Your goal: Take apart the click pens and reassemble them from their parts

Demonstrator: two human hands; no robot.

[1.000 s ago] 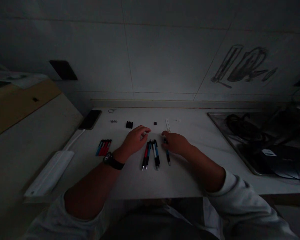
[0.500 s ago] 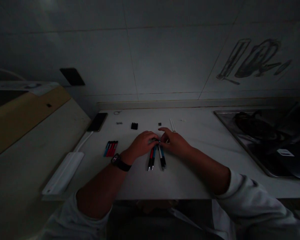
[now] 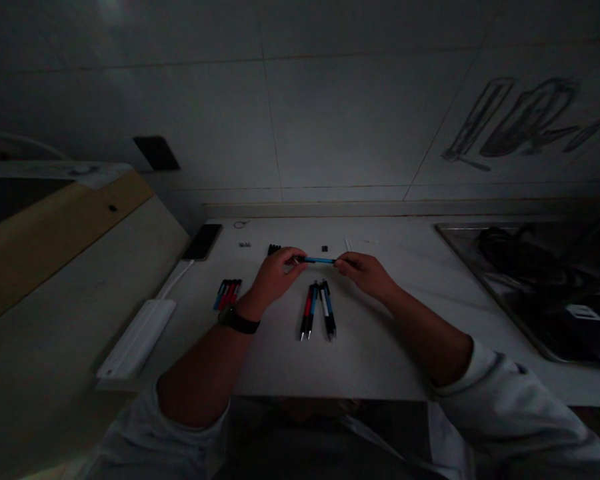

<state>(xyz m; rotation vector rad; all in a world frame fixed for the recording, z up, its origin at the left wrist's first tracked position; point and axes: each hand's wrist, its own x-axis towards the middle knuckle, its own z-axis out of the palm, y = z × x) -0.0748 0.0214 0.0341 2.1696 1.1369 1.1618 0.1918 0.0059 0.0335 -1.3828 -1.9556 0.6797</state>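
Observation:
A blue pen (image 3: 317, 260) is held level above the white table (image 3: 370, 347), one end in each hand. My left hand (image 3: 273, 277), with a dark watch on its wrist, pinches the pen's left end. My right hand (image 3: 367, 273) pinches the right end. Below the hands, several assembled pens (image 3: 317, 309) in red, blue and white lie side by side on the table.
A bundle of red and blue pen barrels (image 3: 227, 293) lies to the left. Small black parts (image 3: 273, 249), a tiny black piece (image 3: 325, 249), springs (image 3: 245, 245), white refills (image 3: 349, 245) and a phone (image 3: 203, 241) sit further back. A white power strip (image 3: 137, 337) lies left; a sink (image 3: 530, 280) holds dark items right.
Both hands have risen from the row of pens on the table. They now hold one blue pen horizontally between them, lifted toward the back.

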